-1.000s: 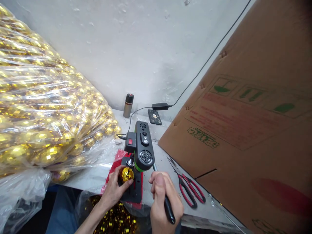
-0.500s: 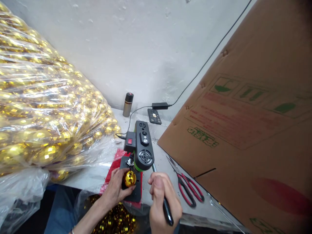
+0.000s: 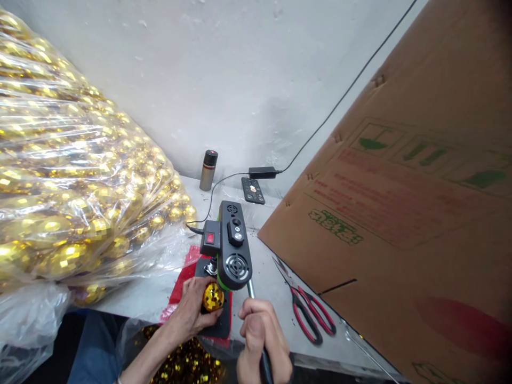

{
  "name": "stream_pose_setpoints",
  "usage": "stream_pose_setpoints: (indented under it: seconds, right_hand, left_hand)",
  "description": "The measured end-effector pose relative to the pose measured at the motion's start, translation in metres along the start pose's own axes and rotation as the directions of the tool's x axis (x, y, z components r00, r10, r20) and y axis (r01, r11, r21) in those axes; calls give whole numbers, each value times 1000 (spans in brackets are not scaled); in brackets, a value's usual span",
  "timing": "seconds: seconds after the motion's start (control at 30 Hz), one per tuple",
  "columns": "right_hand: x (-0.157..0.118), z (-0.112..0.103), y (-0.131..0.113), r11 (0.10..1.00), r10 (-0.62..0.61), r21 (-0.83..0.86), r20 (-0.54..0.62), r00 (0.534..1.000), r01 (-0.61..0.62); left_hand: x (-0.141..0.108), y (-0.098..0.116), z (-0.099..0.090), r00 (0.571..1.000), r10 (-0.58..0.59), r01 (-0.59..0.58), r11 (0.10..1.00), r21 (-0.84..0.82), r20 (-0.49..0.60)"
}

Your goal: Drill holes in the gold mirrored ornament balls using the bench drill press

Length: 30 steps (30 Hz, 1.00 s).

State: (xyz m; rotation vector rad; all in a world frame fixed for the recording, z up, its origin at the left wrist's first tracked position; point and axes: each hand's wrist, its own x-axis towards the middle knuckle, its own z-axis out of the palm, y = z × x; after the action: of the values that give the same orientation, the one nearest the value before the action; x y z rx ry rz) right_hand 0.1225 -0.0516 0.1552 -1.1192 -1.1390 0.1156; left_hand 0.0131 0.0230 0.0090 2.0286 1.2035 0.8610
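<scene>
My left hand (image 3: 194,309) holds a shiny gold mirrored ball (image 3: 213,297) between thumb and fingers, over the black base plate (image 3: 220,326) of a small bench machine (image 3: 235,245). The ball sits just below the near end of the machine's head. To the right, my right hand (image 3: 262,336) is wrapped round the black handle (image 3: 265,368) of a metal lever (image 3: 250,288) that reaches up to the machine. Red cloth or film (image 3: 183,280) lies under the base plate.
A clear bag of gold balls (image 3: 80,176) fills the left. Red-handled scissors (image 3: 306,309) lie beside a large cardboard box (image 3: 384,213) on the right. Behind the machine are a bottle (image 3: 207,173), a phone (image 3: 253,191) and a power adapter (image 3: 263,172) with its cable.
My right hand has moved down and slightly left with the lever handle. The near end of the machine's head sits lower. My left hand still holds the ball.
</scene>
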Motion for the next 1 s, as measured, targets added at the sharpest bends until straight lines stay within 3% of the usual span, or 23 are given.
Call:
stream_pose_setpoints:
  seconds: [0.13,0.33,0.67,0.83,1.0]
  right_hand:
    - [-8,2,12,999,-24,-32,-47,999,23]
    - [-8,6,27,979,-198,-77,-100,975,191]
    - [-15,4,37,973,-217,-105,-92,972,207]
    - [-15,7,32,985,-145,-111,-97,985,135]
    - [-12,5,38,953,-280,-145,-93,955,266]
  left_hand:
    - [-3,-4,4,1000,2,-2,1000,5,1]
    - [-4,-5,6,1000,6,-6,1000,11,-8]
    - [-4,-2,6,999,-9,9,1000,0,-46]
    - [-4,-1,4,1000,-12,12,1000,-16,-20]
    - [-1,6,-2,1000,-24,25,999,-20,14]
